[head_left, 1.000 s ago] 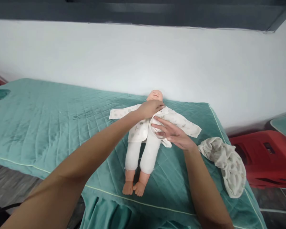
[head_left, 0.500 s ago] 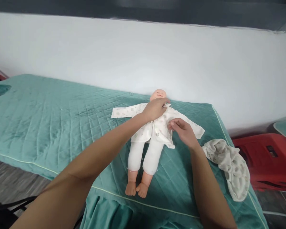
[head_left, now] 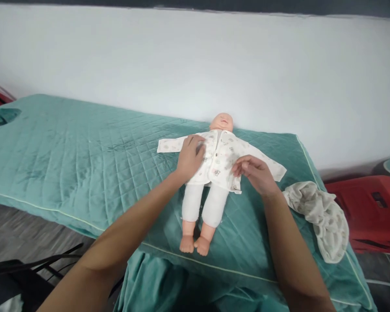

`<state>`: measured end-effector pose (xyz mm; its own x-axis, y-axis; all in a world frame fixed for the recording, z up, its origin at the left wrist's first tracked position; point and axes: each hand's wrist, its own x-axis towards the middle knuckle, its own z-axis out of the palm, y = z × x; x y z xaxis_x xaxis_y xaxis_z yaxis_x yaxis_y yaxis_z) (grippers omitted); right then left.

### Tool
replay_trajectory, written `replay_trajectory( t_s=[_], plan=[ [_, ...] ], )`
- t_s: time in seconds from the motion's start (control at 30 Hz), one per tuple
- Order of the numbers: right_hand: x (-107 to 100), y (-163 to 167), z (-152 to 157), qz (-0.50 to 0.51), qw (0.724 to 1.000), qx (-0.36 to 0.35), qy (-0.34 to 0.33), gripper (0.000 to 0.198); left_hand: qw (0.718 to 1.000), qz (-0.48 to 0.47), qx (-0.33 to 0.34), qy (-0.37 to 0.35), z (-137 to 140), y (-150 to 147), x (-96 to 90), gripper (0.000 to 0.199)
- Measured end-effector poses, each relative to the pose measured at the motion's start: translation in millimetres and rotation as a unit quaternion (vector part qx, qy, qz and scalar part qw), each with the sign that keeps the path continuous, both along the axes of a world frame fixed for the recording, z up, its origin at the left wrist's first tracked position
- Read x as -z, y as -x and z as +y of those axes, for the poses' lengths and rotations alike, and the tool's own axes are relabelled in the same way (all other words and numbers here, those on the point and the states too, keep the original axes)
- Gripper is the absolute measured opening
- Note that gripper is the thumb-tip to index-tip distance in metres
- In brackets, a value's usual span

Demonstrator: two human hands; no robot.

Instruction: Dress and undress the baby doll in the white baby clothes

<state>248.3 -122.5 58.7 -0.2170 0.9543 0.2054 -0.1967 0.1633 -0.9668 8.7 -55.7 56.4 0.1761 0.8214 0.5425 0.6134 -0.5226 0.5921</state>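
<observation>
A baby doll [head_left: 221,122] lies on its back on the green quilted bed cover. It wears a white patterned jacket [head_left: 225,158], with both sleeves spread out to the sides and the front edges meeting down the middle. White leggings [head_left: 214,206] cover the legs, leaving the feet bare. My left hand [head_left: 191,158] rests open on the jacket's left side, its fingers over the chest. At the jacket's right edge is my right hand [head_left: 255,172], its fingers loosely bent and a little apart. No cloth shows gripped in it.
A crumpled white patterned cloth [head_left: 318,216] lies on the green bed cover [head_left: 84,160] at the right. Beyond that edge stands a red case [head_left: 370,208]. The white wall [head_left: 182,60] runs close behind the doll's head. Black straps [head_left: 35,265] show at lower left.
My left hand has moved from the doll's neck down and left onto the jacket's side, uncovering the collar and front. My right hand stays by the jacket's right edge. The view has tilted slightly.
</observation>
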Motion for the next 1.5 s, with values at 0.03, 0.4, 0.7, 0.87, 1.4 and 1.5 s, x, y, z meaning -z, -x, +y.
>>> replay_trajectory(
  t_s=[0.03, 0.4, 0.7, 0.87, 1.4, 1.5],
  plan=[
    [2, 2, 2, 0.002, 0.999, 0.041, -0.008, 0.022, 1.0, -0.017, -0.01, 0.006, -14, 11, 8.9, 0.019],
    [49, 17, -58, -0.175, 0.955, 0.24, -0.016, 0.02, 0.977, -0.099, -0.019, 0.187, -102, 65, 56.5, 0.046],
    [61, 25, -80, -0.357, 0.887, 0.282, -0.076, 0.034, 0.977, 0.068, -0.033, 0.197, -94, 56, 44.1, 0.031],
    [59, 30, -67, -0.418, 0.845, 0.331, -0.043, 0.017, 0.961, 0.214, -0.044, 0.167, -85, 43, 39.6, 0.012],
    [55, 26, -92, -0.363, 0.864, 0.349, 0.025, 0.036, 0.99, 0.069, -0.078, 0.091, -91, 51, 54.1, 0.023],
    [54, 24, -96, -0.355, 0.861, 0.363, -0.04, 0.036, 0.996, -0.02, -0.053, 0.074, -90, 53, 54.8, 0.015]
  ],
)
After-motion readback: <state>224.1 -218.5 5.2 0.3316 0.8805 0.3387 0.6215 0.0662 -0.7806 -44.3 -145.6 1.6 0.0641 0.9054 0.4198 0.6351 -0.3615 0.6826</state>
